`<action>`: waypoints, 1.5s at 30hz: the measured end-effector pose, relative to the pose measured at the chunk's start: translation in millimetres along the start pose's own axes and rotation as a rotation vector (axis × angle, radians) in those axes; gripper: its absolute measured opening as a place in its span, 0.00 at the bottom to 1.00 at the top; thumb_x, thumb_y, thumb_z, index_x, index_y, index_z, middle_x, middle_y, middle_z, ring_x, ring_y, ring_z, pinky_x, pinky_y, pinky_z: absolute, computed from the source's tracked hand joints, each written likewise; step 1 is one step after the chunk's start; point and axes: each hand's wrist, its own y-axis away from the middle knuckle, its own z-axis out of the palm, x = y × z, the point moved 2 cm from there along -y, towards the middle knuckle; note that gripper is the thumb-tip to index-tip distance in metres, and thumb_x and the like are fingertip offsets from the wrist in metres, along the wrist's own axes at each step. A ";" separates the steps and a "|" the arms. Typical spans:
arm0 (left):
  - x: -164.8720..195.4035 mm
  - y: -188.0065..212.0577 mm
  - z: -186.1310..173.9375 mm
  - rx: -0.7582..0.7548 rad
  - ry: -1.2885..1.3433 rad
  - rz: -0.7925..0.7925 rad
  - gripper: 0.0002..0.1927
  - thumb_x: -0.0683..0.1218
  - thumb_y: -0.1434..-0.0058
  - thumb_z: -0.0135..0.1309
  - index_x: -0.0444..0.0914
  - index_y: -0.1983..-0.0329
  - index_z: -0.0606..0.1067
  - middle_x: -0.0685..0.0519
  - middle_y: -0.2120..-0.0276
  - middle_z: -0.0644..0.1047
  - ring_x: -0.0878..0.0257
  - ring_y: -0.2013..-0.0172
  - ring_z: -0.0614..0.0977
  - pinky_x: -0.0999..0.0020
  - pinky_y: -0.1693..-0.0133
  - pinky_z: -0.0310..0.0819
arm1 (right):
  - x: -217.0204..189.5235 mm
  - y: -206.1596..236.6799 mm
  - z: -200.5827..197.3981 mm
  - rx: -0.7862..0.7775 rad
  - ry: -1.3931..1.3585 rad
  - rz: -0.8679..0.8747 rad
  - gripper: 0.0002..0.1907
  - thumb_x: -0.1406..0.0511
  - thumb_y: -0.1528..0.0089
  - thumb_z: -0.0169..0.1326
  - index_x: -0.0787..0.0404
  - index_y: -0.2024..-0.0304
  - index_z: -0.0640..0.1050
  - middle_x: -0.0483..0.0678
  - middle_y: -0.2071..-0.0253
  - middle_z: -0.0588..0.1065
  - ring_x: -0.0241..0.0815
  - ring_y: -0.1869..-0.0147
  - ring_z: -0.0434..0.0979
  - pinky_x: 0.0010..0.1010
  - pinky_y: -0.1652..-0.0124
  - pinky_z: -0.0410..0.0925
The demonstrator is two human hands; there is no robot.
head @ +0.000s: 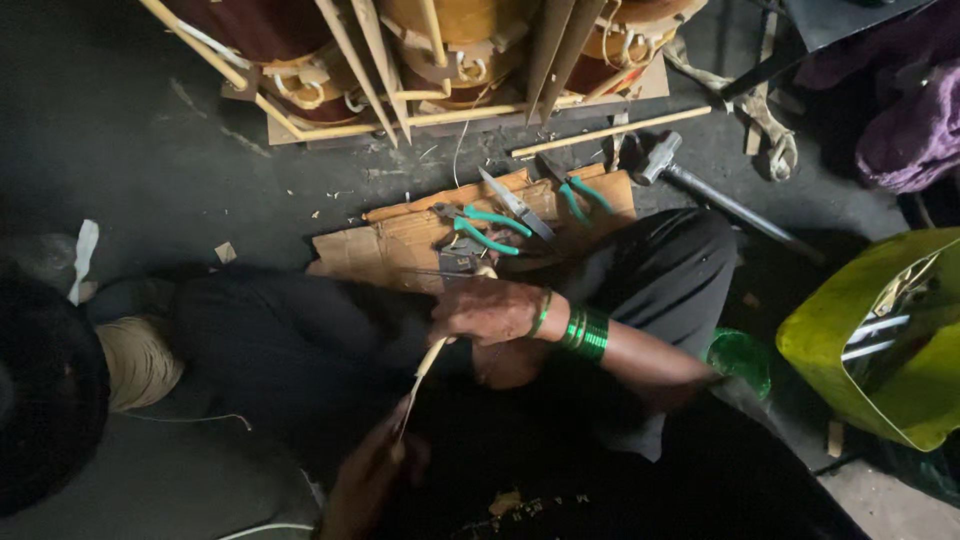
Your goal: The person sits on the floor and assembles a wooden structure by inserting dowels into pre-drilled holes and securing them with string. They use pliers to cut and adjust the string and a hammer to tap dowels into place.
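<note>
My right hand (488, 310), with green bangles on its wrist, is closed on the upper end of a thin pale strip (424, 368). My left hand (362, 480) is blurred at the bottom edge and grips the strip's lower end. Both hands are over my lap, which is covered in black cloth. Just beyond my right hand lies a flat piece of cardboard (380, 248) with green-handled pliers (482, 228), a second green-handled tool (575, 192) and metal snips (515, 203) on it.
Wound copper-coloured coils with wooden strips (440, 50) stand at the top. A hammer (700, 185) and a wooden stick (610, 131) lie on the dark floor. A yellow-green bag (880, 335) sits at the right, and a spool of tan thread (135, 360) at the left.
</note>
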 end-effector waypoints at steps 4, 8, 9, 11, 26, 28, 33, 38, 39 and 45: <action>15.7 -30.9 0.8 -0.147 0.153 0.135 0.27 0.40 0.32 0.45 0.36 0.29 0.70 0.51 0.69 0.73 0.72 0.78 0.66 0.79 0.75 0.60 | 30.2 22.4 -6.4 -0.519 0.530 0.555 0.17 0.67 0.23 0.47 0.62 0.33 0.70 0.61 0.56 0.73 0.58 0.59 0.74 0.52 0.63 0.69; 43.3 -41.7 -13.6 -0.208 0.436 0.104 0.27 0.41 0.29 0.45 0.35 0.26 0.65 0.56 0.68 0.70 0.75 0.78 0.63 0.81 0.77 0.56 | 66.9 88.1 -65.4 0.592 0.457 0.804 0.21 0.67 0.35 0.51 0.61 0.38 0.77 0.59 0.41 0.75 0.62 0.39 0.74 0.48 0.45 0.70; 52.2 -39.1 -17.2 -0.224 0.455 0.119 0.28 0.41 0.30 0.45 0.37 0.26 0.64 0.57 0.68 0.70 0.75 0.79 0.63 0.82 0.77 0.55 | 75.3 102.2 -62.6 0.688 0.344 1.037 0.17 0.66 0.37 0.53 0.60 0.45 0.77 0.58 0.48 0.75 0.59 0.46 0.76 0.47 0.48 0.71; 72.3 -40.7 -22.6 -0.223 0.457 0.148 0.29 0.42 0.31 0.44 0.38 0.26 0.62 0.57 0.69 0.70 0.75 0.80 0.63 0.82 0.79 0.54 | 93.2 120.6 -56.8 0.619 0.274 1.282 0.12 0.63 0.37 0.56 0.58 0.52 0.78 0.56 0.56 0.76 0.57 0.52 0.77 0.47 0.53 0.72; 65.9 -85.1 -10.9 -0.497 0.772 0.213 0.31 0.44 0.24 0.44 0.33 0.21 0.53 0.60 0.77 0.61 0.72 0.80 0.61 0.80 0.79 0.54 | 95.9 85.9 7.2 0.351 0.495 0.998 0.11 0.71 0.40 0.53 0.65 0.55 0.78 0.64 0.60 0.76 0.67 0.59 0.77 0.55 0.64 0.69; 63.3 -88.4 -7.0 -0.467 0.759 0.208 0.30 0.44 0.25 0.44 0.33 0.22 0.54 0.59 0.76 0.62 0.72 0.81 0.61 0.80 0.81 0.54 | 55.0 71.4 15.7 0.263 0.404 0.932 0.12 0.73 0.41 0.50 0.67 0.54 0.77 0.66 0.61 0.75 0.68 0.61 0.77 0.56 0.64 0.68; 52.3 -89.9 7.4 -0.282 0.736 0.164 0.28 0.45 0.28 0.43 0.42 0.25 0.58 0.53 0.73 0.68 0.72 0.84 0.61 0.80 0.82 0.54 | -24.4 11.8 36.1 0.424 0.208 0.491 0.11 0.70 0.42 0.52 0.62 0.56 0.74 0.58 0.59 0.77 0.62 0.56 0.79 0.47 0.58 0.73; 42.3 -90.5 7.2 -0.403 0.795 0.245 0.25 0.44 0.25 0.45 0.40 0.26 0.62 0.52 0.70 0.69 0.73 0.82 0.61 0.82 0.81 0.56 | -29.8 -25.2 36.4 0.237 0.324 0.695 0.10 0.68 0.44 0.56 0.61 0.59 0.76 0.53 0.68 0.76 0.57 0.65 0.78 0.48 0.69 0.69; 40.4 -92.7 6.3 -0.457 0.846 0.253 0.25 0.44 0.26 0.45 0.41 0.26 0.63 0.51 0.69 0.70 0.72 0.82 0.61 0.81 0.80 0.56 | -32.4 -26.9 35.8 0.266 0.292 0.689 0.11 0.69 0.45 0.55 0.60 0.59 0.77 0.53 0.69 0.75 0.57 0.66 0.78 0.48 0.69 0.69; 33.1 -99.8 -0.4 -0.581 0.983 0.219 0.24 0.42 0.23 0.42 0.40 0.25 0.61 0.50 0.67 0.70 0.72 0.81 0.61 0.81 0.79 0.58 | -34.9 -32.7 36.1 0.333 0.238 0.703 0.06 0.67 0.41 0.58 0.58 0.62 0.76 0.53 0.69 0.75 0.57 0.66 0.78 0.47 0.67 0.69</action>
